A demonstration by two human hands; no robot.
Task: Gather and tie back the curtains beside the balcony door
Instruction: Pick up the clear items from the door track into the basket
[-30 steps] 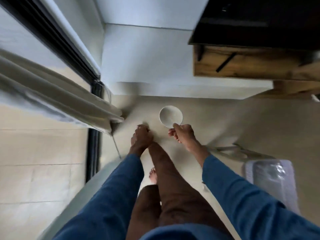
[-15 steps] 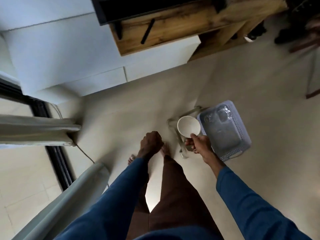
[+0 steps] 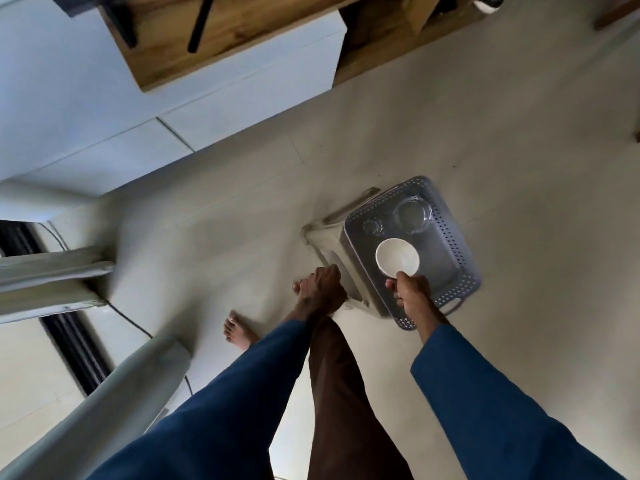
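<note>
Over the perforated grey basket (image 3: 464,271) a small white bowl (image 3: 397,257) is pinched by the right hand (image 3: 412,292), the left hand (image 3: 322,289) is fisted empty, while the soft, light curtains (image 3: 52,282), best gathered mid-height, are left hanging at far left.

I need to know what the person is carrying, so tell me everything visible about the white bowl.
The white bowl is small, round and plain, with a smooth glossy look like ceramic or plastic. It appears empty, its opening facing up toward the camera. The right hand pinches its near rim, holding it above the grey perforated basket; whether it touches the basket cannot be told. No chips or markings show.
</note>
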